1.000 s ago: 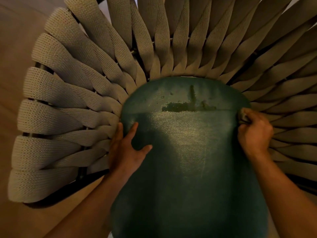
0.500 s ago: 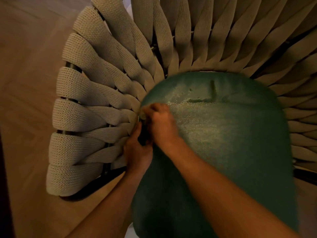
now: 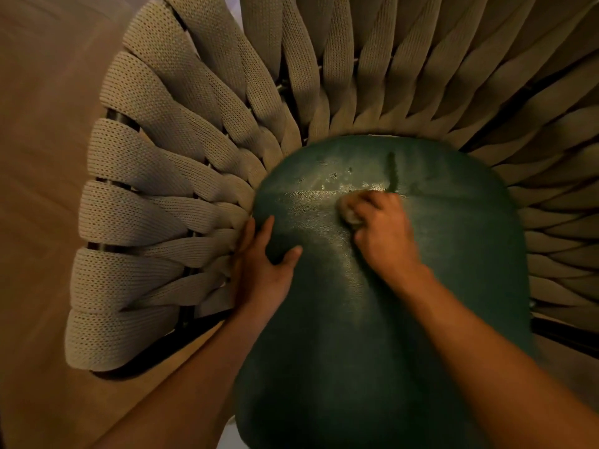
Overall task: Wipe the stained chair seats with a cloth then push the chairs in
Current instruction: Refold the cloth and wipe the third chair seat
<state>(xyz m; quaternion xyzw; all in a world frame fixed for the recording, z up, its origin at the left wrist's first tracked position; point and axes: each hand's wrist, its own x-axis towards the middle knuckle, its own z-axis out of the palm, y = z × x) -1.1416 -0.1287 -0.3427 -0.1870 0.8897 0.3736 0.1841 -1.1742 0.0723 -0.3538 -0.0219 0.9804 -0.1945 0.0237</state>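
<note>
Right hand (image 3: 381, 228), fingers curled round the cloth (image 3: 348, 212), sits just below the dark stain (image 3: 391, 171) on the seat (image 3: 372, 335); left hand (image 3: 264, 270) spread, bracing the edge.

The right hand (image 3: 381, 230) presses a bunched cloth (image 3: 348, 212) onto the green seat (image 3: 372, 351), just below a dark stain (image 3: 391, 170). The left hand (image 3: 264, 270) rests on the seat's left edge beside the woven straps (image 3: 155, 202).

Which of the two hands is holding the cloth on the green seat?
The right hand: it grips the pale cloth near the dark stain. The left hand only rests on the seat cushion's left edge.
</note>
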